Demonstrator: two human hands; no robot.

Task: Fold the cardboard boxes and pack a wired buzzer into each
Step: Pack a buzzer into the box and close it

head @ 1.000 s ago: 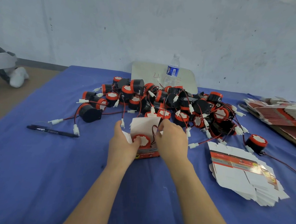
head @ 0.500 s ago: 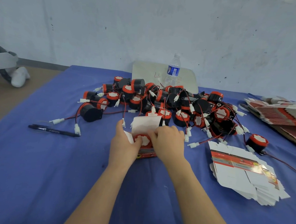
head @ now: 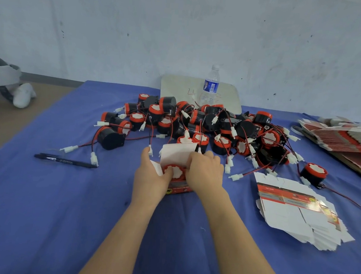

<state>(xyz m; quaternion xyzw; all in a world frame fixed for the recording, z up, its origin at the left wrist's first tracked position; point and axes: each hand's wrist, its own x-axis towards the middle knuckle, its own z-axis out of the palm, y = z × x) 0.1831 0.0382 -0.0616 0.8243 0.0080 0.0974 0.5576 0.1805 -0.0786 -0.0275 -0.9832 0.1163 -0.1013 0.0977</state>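
One buzzer (head: 175, 171) sits inside the open box (head: 177, 154). The left hand (head: 151, 176) grips the box, and the right hand (head: 204, 174) curls its fingers on the buzzer.

A blue cloth (head: 42, 212) covers the table across most of the frame. A black pen (head: 64, 160) lies on it at centre left. At upper centre a clear water bottle (head: 211, 86) with a blue label stands upright in front of a pale board (head: 178, 89) that leans on the scuffed grey wall (head: 140, 27). Brown floor (head: 16, 114) shows at the left edge, with a grey-and-white object (head: 2, 75), perhaps a headset, too cropped to tell.
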